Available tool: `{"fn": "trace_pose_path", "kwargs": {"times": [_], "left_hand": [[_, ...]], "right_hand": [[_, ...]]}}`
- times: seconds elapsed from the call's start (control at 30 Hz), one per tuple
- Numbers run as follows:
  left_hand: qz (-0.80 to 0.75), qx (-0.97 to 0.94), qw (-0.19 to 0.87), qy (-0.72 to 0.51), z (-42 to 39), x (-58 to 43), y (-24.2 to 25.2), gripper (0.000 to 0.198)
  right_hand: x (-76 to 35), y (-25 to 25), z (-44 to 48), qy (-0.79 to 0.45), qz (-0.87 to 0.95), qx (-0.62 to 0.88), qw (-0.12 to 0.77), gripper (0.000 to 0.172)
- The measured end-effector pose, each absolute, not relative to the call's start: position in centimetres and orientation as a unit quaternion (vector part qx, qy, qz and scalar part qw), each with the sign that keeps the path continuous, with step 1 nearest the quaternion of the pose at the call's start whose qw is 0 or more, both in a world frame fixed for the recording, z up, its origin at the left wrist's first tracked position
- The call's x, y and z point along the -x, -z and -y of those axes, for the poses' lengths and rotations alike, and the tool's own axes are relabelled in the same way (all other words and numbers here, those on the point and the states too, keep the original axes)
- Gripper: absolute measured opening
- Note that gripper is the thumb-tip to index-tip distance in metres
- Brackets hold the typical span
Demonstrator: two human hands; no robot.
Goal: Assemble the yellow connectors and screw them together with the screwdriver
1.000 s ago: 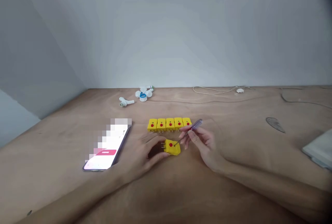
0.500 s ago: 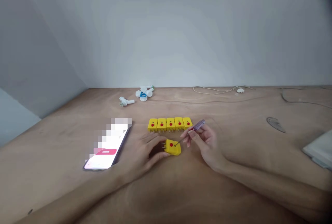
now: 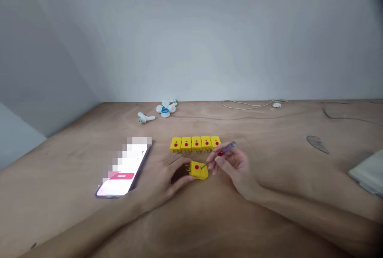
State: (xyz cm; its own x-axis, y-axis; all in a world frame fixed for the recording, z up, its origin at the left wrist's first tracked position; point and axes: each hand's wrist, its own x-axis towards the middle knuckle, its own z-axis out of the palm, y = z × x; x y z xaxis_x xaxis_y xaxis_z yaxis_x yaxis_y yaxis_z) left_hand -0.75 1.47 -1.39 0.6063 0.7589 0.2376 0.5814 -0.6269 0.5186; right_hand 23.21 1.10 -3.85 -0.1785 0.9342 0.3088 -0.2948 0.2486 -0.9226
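Just below the row of five yellow plugs (image 3: pixel 195 144), the left hand (image 3: pixel 166 176) cups a sixth yellow plug (image 3: pixel 199 170) on the plywood bench (image 3: pixel 66 158), its pins pointing left. The right hand (image 3: pixel 236 168) makes a narrow pinch on a small screwdriver (image 3: pixel 226 148), tip right by the red dot (image 3: pixel 196 167) on the plug's face. Best to keep the shaft square to that face and the plug pressed steady.

Head-worn view looks forward and down across a wooden table (image 3: pixel 278 130).
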Motion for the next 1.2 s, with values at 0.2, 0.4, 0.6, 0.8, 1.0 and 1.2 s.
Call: {"fn": "trace_pose_path", "kwargs": {"times": [0.2, 0.4, 0.6, 0.8, 1.0, 1.2], "left_hand": [[-0.383, -0.872, 0.2, -0.229, -1.4, 0.8, 1.4, 0.025], [-0.378, -0.875, 0.208, -0.22, -1.5, 0.8, 1.5, 0.026], [-0.375, -0.874, 0.209, -0.226, -1.5, 0.9, 1.5, 0.025], [-0.379, -0.871, 0.224, -0.221, -1.6, 0.9, 1.7, 0.027], [-0.37, -0.874, 0.226, -0.22, -1.9, 0.9, 1.9, 0.026], [-0.367, -0.873, 0.226, -0.227, -1.8, 1.0, 2.0, 0.027]], "right_hand": [[-23.3, 4.6, -1.5, -0.561, 0.532, 0.312, 0.551, 0.021], [-23.2, 4.5, -1.4, -0.575, 0.519, 0.303, 0.554, 0.022], [-23.1, 4.7, -2.0, -0.596, 0.483, 0.343, 0.542, 0.027], [-23.2, 4.7, -2.5, -0.615, 0.469, 0.338, 0.536, 0.025], [-23.3, 4.9, -2.3, -0.584, 0.515, 0.335, 0.53, 0.024], [-23.3, 4.3, -1.5, -0.549, 0.568, 0.327, 0.519, 0.028]]}}
